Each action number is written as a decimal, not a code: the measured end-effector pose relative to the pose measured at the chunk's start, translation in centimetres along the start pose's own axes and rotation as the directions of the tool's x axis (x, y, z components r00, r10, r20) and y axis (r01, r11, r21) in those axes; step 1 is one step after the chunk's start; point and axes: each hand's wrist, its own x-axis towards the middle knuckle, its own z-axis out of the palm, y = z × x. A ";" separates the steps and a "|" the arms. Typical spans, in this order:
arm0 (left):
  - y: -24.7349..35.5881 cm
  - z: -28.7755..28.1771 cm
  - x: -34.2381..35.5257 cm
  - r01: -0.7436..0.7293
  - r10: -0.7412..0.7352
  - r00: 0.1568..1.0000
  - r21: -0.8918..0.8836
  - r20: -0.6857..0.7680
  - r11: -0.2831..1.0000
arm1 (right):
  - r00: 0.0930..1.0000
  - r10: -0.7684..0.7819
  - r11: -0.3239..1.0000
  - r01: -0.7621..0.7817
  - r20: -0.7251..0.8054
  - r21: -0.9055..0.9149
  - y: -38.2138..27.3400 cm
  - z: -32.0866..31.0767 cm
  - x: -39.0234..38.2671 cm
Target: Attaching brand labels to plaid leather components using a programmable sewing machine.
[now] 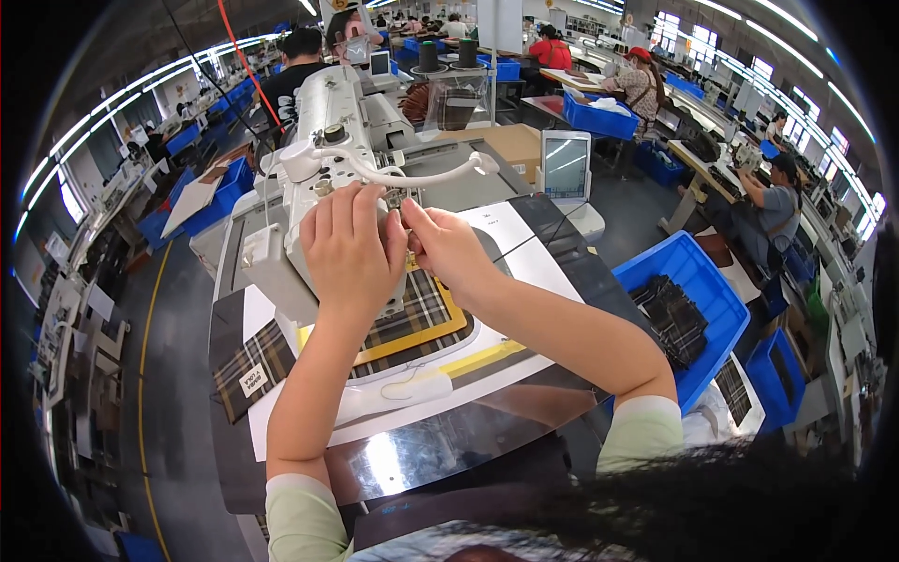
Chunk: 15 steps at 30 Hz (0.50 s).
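My left hand [351,248] lies over the front of a white sewing machine head [328,112], fingers stretched along its casing and thumb near the needle area. Close beside that thumb, my right hand [451,251] is closed in a pinch at the metal parts by the needle. What it pinches, if anything, is too small to make out. Below both hands, a yellow frame [412,346] lies over brown plaid fabric [403,328] on the machine bed. Loose thread [409,379] trails over a white piece in front of the frame. The needle itself is hidden.
Another plaid piece with a white label [253,379] lies at the left. A blue bin [716,281] with dark plaid pieces stands at the right. Behind are a control screen [565,164], dark thread cones [429,58] and several people at other tables.
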 end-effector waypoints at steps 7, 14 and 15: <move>0.1 -0.1 0.0 0.000 0.000 1.000 -0.002 0.011 1.000 | 0.996 -0.067 0.992 0.062 -0.051 -0.107 0.5 0.1 0.5; 0.0 0.0 0.1 0.005 -0.004 1.000 -0.022 0.005 1.000 | 0.965 -0.225 0.945 0.182 -0.136 -0.270 1.2 1.0 -0.2; 0.0 0.0 0.1 0.003 -0.003 1.000 -0.027 0.005 1.000 | 0.964 -0.210 0.963 0.176 -0.162 -0.203 1.3 1.1 -0.3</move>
